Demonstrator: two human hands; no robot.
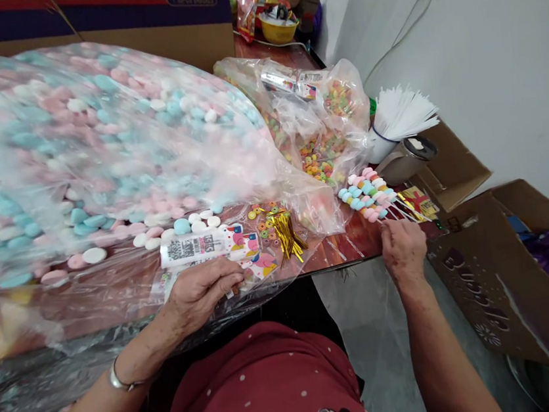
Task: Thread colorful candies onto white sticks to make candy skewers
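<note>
Left hand: left hand (204, 292) at 7 o'clock in the view, fingers curled down and pinching the edge of a printed wrapper stack (210, 248) that lies on the table edge; bracelet at the wrist.
Candy sack: huge clear bag of pink, blue and white candies (89, 148) fills 9 to 11 o'clock; its mouth spills loose pieces toward the wrappers. Still very full, so by my reading most of the stock is unused.
Twist ties: bundle of gold twist ties (286, 234) just right of the wrappers, at the centre, untouched.
Ring candy: smaller clear bag of coloured ring candies (320, 148) at 1 o'clock, open, with a few rings scattered near the ties.
Finished skewers: a small batch of candy skewers (367, 197) lies at 2 o'clock, candies already threaded on white sticks, none visibly wrapped yet.
Right hand: right hand (402, 247) at 4 o'clock, closed loosely over the stick ends of those skewers; exact grip hidden by the knuckles.
Spare sticks: cup of white sticks (400, 115) at 2 o'clock, far side, plentiful.
Progress: threading is done for a handful; wrapping and tying appear still ahead.
</note>
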